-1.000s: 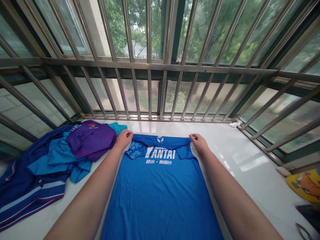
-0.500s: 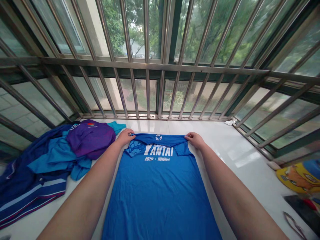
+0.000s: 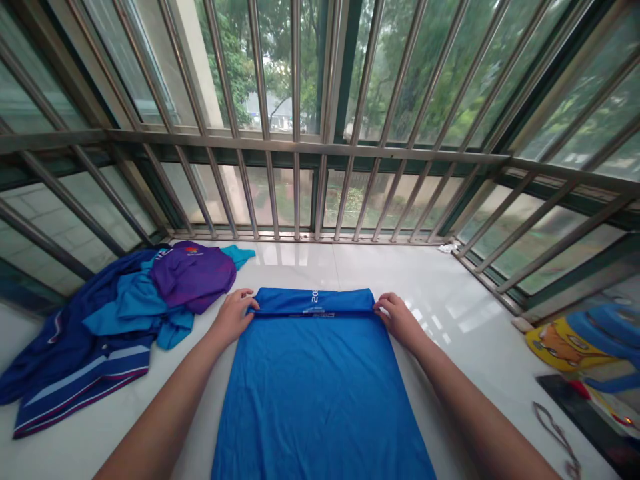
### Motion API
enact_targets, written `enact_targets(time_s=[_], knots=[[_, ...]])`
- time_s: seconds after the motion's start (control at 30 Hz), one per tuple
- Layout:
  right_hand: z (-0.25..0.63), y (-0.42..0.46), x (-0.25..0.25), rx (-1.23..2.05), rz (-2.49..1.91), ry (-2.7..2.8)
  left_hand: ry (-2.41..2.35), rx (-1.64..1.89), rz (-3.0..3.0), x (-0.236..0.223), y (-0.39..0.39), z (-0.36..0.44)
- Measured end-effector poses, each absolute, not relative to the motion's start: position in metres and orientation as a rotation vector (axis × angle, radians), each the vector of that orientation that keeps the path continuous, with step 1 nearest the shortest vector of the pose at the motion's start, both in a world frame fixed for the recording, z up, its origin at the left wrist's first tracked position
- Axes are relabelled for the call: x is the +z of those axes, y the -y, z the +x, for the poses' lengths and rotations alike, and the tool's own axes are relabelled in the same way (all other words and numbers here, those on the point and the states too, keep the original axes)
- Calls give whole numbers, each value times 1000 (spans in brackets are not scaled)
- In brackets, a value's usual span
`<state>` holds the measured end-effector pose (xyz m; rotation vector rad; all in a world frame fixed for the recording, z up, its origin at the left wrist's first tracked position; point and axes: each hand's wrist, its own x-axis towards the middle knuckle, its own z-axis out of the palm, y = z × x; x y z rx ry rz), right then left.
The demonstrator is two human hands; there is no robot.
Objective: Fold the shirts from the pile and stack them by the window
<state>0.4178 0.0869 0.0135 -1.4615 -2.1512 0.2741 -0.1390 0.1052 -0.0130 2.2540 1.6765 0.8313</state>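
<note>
Blue shirt lies flat on glossy white tile, long axis running straight ahead from the person's body, w/ its far end turned over into a narrow folded band across the full width. Print on the band is only partly visible & too small to read. L grip sits at the band's left end, R grip at its right end, both half closed w/ fingers curled onto the fold's corners; can't tell if they pinch the cloth or only press on it. Neither hand is clearly nearer: they stand about level, one at each far corner of the shirt, forearms running alongside its long edges. Left of the shirt, near L grip, is a heap of clothes: purple top, teal top, navy striped jacket. Right of the shirt, well apart, are a yellow cartoon board, blue cloth, a dark panel & a thin cord loop. Beyond the shirt, steel window bars run across the glass, w/ green trees outside, and a small white scrap lies at the bars' foot.
</note>
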Motion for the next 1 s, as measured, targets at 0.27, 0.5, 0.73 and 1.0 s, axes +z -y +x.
enact_targets(time_s=[0.27, 0.5, 0.73, 1.0], knots=[[389, -81, 12, 105, -1568, 2084, -1778, 1009, 2146, 0, -99, -124], [339, -120, -1, 232, -1875, 2212, -1820, 804, 2176, -17, -123, -86], [344, -167, -10, 246, -1862, 2205, -1924, 711, 2182, -28, -160, -92], [372, -208, 24, 415, -1657, 2334, -1739, 651, 2160, 1, -207, -118]])
